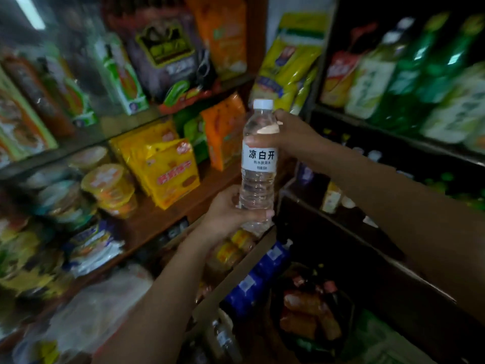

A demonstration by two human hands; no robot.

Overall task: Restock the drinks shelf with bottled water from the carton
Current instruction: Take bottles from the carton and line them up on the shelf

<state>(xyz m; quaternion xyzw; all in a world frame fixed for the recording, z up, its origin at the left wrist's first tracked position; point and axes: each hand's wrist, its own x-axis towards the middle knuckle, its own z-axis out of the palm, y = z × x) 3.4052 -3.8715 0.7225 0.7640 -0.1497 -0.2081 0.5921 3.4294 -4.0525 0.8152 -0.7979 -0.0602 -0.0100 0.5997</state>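
— Left hand grips the water bottle at its base, right hand curls round its shoulder?

— Yes, upright between them, before the snack shelves; green bottles stand on the drinks shelf beyond, right.

Dimly lit shop interior. Wooden shelves stocked with yellow snack packets are seen at left; a dark shelf unit lined with green bottles is seen at right.
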